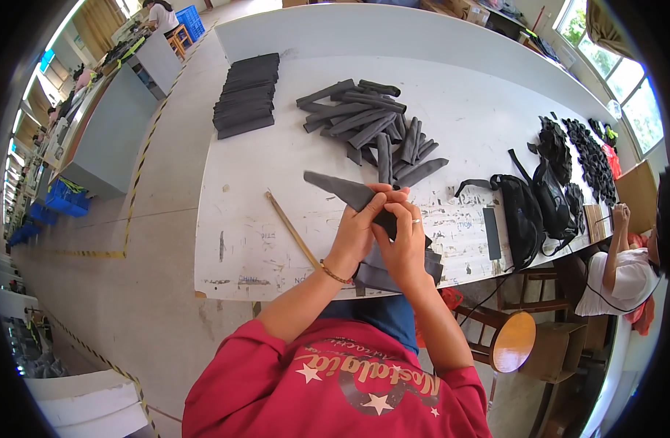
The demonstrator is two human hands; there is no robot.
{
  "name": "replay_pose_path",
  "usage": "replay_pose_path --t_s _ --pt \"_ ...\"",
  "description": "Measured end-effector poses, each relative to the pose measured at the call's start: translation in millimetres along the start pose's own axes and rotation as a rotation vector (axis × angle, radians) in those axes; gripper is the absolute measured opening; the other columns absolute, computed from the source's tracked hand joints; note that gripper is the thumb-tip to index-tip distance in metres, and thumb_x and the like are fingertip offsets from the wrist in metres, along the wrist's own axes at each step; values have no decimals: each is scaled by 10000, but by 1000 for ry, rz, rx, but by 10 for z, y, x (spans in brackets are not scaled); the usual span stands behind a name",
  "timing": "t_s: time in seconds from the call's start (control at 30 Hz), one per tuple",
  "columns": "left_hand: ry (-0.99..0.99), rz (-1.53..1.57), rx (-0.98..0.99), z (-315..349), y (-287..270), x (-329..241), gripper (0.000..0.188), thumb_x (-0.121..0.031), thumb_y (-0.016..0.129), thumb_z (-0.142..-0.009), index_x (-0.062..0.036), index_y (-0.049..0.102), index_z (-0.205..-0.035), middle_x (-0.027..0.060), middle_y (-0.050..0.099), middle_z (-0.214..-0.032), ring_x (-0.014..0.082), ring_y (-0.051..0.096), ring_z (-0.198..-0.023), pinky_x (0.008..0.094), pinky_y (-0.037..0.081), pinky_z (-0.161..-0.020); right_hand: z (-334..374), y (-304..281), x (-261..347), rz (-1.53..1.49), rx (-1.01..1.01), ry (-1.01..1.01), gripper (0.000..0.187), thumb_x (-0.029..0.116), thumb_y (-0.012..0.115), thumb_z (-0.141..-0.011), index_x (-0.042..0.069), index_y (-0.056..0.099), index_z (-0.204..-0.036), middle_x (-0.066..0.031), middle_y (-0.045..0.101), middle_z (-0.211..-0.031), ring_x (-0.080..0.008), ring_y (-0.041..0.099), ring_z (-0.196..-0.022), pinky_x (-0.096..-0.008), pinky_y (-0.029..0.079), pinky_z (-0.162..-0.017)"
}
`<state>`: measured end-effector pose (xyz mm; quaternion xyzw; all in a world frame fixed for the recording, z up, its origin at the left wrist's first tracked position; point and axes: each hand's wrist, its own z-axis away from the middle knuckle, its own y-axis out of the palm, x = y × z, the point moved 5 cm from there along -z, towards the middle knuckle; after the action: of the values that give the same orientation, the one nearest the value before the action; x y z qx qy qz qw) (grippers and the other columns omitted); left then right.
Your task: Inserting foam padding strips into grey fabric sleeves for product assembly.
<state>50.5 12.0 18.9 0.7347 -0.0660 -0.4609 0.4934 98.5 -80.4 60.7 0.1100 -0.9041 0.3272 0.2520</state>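
Observation:
A dark grey fabric tube [340, 190] is gripped between my two hands above the near part of the white table [262, 182]. My left hand [355, 233] pinches it near its middle, and one flattened end sticks out to the far left. At the other end my right hand [402, 244] has its fingers closed on the cloth, partly hiding it. Beneath my wrists lie more flat grey fabric pieces [375, 276] at the table's front edge. A thin wooden stick [292, 230] rests on the tabletop beside my left wrist.
Beyond my hands is a loose heap of grey fabric tubes [368, 117]. A neat stack of flat grey pieces [246, 95] sits far left. Black bags [523, 219] and small black parts [590, 157] occupy the right side. A co-worker [623, 274] sits there, near a round wooden stool [514, 342].

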Motion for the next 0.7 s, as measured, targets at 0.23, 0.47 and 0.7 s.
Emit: replay_pose_path --t_s 0.23,0.47,0.7 --pt "39 -49 -24 -30 21 -105 184 -222 524 -1004 -46 548 -1052 176 685 -1098 273 616 -1135 385 450 -1003 90 -104 -53 42 145 -44 365 -5 736 -740 42 529 -1037 -176 561 -1058 -386 592 -893 -451 498 -747" --pt "-53 208 -184 -92 -262 -59 167 -253 565 -983 -87 586 -983 172 689 -1058 308 606 -1139 422 462 -999 54 -62 -89 -10 204 -52 344 12 734 -759 27 522 -1029 -176 557 -1050 -387 595 -873 -443 506 -719" --pt "-67 154 -157 -45 -209 -19 223 -298 574 -974 -79 583 -934 170 689 -1040 341 592 -1153 450 482 -987 113 -38 -160 -116 184 -12 213 -7 723 -766 2 578 -921 -170 577 -1027 -363 598 -856 -417 505 -689"
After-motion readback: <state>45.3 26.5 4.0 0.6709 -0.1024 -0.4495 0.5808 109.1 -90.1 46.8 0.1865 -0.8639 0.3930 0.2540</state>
